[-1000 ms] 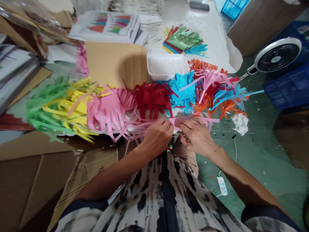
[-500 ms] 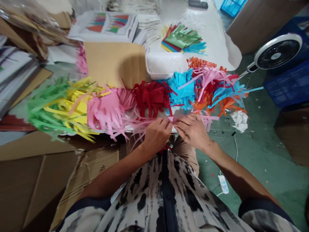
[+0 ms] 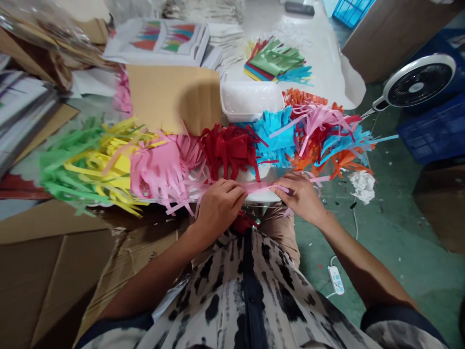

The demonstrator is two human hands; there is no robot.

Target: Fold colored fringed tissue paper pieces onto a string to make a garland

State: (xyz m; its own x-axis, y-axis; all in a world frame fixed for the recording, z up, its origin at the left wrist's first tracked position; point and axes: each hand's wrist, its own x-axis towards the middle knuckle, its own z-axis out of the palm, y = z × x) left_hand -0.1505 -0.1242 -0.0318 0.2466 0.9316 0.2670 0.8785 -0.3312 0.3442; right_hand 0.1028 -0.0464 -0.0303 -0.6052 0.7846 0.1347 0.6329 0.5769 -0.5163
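A pink paper strip (image 3: 258, 186) runs between my hands, with fringed ends trailing to both sides. My left hand (image 3: 220, 208) grips it near the left end of the white plastic surface (image 3: 259, 196). My right hand (image 3: 300, 196) pinches the other side, fingers curled over it. Heaped just beyond them lie fringed paper bunches: pink (image 3: 158, 169), red (image 3: 230, 150), sky blue (image 3: 276, 138), orange (image 3: 343, 162), yellow (image 3: 116, 162) and green (image 3: 63, 162). A scrap of red paper (image 3: 241, 223) sits below my hands, against my patterned shirt.
Behind the bunches stand a white plastic box (image 3: 250, 99) and a tan card sheet (image 3: 170, 97). A small fan (image 3: 417, 82) and blue crates (image 3: 434, 128) stand on the green floor at right. Cardboard (image 3: 54, 271) fills the lower left. A power strip (image 3: 336, 279) lies on the floor.
My hands have moved apart, the left one shifting left and toward me. The pink strip now stretches between them, and more of the white surface shows.
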